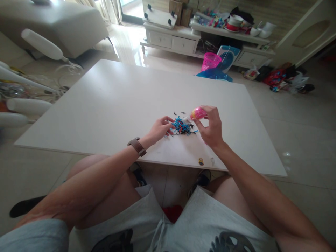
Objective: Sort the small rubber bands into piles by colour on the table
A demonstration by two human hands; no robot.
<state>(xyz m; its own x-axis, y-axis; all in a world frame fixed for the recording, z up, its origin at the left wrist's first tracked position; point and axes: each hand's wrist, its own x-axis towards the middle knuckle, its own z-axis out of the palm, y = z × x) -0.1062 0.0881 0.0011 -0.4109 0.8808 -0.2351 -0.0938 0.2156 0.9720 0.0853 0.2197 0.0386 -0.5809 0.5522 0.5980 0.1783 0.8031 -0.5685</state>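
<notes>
Grasping a pink packet (pixel 198 113), the right hand (pixel 212 128) is above the tabletop (pixel 126 101). The left hand (pixel 159 130) has a released grip beside the pile of colourful bands (pixel 182 126).

No lettering, label, brand, number or sign can be read anywhere in the frame, upper left to lower right.

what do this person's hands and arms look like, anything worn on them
The left hand and right hand are ungloved. On the left arm, a wide brown strap circles the wrist; no watch face shows. A pale grey-blue sleeve covers the upper part. The right arm is bare as far as it shows.
</notes>
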